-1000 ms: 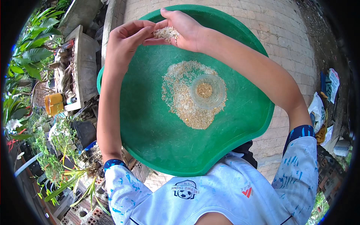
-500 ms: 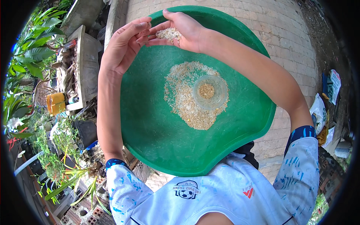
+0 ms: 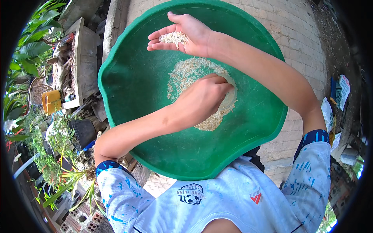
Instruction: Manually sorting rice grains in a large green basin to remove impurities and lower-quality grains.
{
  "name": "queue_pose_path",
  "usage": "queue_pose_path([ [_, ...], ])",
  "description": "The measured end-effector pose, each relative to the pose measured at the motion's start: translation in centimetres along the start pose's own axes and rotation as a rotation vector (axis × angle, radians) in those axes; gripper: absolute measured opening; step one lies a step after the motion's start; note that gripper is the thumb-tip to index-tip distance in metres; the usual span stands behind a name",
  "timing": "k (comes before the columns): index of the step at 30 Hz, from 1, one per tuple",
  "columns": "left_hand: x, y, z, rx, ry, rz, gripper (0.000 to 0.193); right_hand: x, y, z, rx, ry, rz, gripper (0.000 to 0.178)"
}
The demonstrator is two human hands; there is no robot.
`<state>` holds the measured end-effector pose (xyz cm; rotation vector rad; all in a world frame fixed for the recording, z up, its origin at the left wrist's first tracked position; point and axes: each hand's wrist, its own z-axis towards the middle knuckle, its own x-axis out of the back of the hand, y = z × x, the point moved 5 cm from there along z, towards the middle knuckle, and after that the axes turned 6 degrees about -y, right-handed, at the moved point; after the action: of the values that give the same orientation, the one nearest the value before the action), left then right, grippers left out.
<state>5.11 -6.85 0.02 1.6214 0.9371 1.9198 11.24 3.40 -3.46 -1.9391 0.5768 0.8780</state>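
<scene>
My right hand (image 3: 190,35) is palm up over the far part of a green plastic tray (image 3: 143,136). A small heap of pale rice grains mixed with husks (image 3: 173,38) rests on its palm and fingers. My left hand (image 3: 205,95) reaches over a clear round cup (image 3: 232,90), its bent fingers pointing down at the cup's mouth. The fingertips are hidden, and so is whatever they pinch. The cup stands on a loose pile of rice grains (image 3: 184,75) in the middle of the tray, partly covered by my left hand.
The tray lies before my body, above brick paving (image 3: 299,46). To the left are leafy plants (image 3: 37,50), a concrete planter (image 3: 86,58), a yellow container (image 3: 51,101) and a dark pot (image 3: 83,132). Plastic bags (image 3: 342,93) lie at the right.
My left hand has left the rice beside my right palm and moved nearer and to the right, over the cup. My right hand still holds its heap. The tray appears slightly higher in view.
</scene>
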Motion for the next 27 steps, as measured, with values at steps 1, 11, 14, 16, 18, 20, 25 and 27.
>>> queue_pose_path([
  [1,-0.8,-0.2,-0.2,-0.018,-0.001,0.056,0.02,-0.1,0.2,0.0,0.006,-0.012,0.02,0.068],
  [11,8.3,0.6,0.5,0.074,0.157,-0.03,0.009,-1.0,0.5,0.2,0.059,-0.263,0.196,0.089],
  [14,12.9,-0.7,-0.3,0.158,0.414,0.17,0.011,-1.0,0.1,-0.4,0.116,-0.202,0.153,0.092],
  [16,13.9,-1.4,-0.5,0.228,0.477,0.224,0.011,-1.1,-0.1,-0.4,0.138,-0.104,0.128,0.092],
  [18,13.5,-2.3,-0.5,0.29,0.397,0.258,0.014,-0.8,0.0,-0.2,0.146,-0.126,0.134,0.088],
  [20,12.3,-2.5,-0.2,0.261,0.416,0.252,0.015,-0.7,-0.1,-0.7,0.158,-0.091,0.074,0.085],
  [25,11.0,-3.6,-0.1,0.264,0.417,0.234,0.018,-0.8,0.0,-0.8,0.176,-0.009,-0.002,0.079],
  [27,11.0,-4.1,-0.1,0.26,0.452,0.209,0.017,-0.9,0.1,-0.5,0.176,0.007,-0.015,0.074],
])
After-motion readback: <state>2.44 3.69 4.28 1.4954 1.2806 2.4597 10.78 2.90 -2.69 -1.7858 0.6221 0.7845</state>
